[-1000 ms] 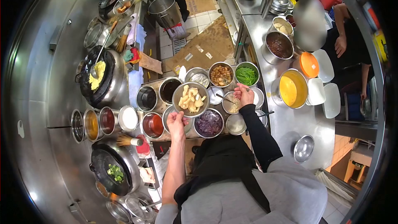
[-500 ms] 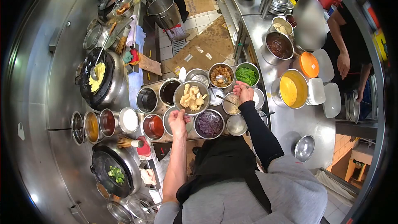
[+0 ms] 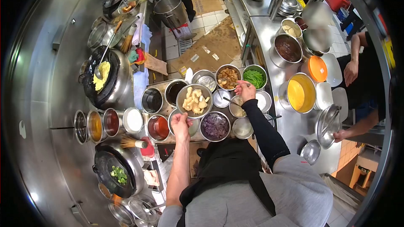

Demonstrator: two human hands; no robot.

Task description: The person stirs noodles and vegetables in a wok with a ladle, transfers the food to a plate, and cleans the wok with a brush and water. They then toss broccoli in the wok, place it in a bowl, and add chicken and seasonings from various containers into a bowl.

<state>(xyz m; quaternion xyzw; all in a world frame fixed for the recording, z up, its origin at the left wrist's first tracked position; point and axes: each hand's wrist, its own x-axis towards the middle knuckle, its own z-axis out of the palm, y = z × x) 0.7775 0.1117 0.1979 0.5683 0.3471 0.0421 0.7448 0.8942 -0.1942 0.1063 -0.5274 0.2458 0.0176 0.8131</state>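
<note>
My left hand (image 3: 182,124) is closed at the near rim of a metal bowl (image 3: 180,106) holding pale yellow chunks (image 3: 195,100). That bowl sits among containers, overlapping some of them. My right hand (image 3: 245,90) has its fingers pinched at the edge of a container of brown chunks (image 3: 227,77). It appears to grip a spoon whose scoop end is hidden among the chunks. Chopped green vegetable (image 3: 254,78) fills the container just beyond that hand. Below its wrist is a grainy pale seasoning (image 3: 238,107). Chopped purple onion (image 3: 215,125) lies in a pot nearer my apron.
Two woks (image 3: 100,73) (image 3: 118,174) stand at left, beside pots of sauce (image 3: 111,124). On the right counter are a pot of yellow liquid (image 3: 301,93) and an orange lid (image 3: 317,68). A co-worker's hand (image 3: 341,135) holds a metal lid (image 3: 328,125) there.
My right hand has shifted slightly toward the brown chunks, and the spoon's shiny scoop no longer shows there. The co-worker at right has brought a metal lid over the counter's edge.
</note>
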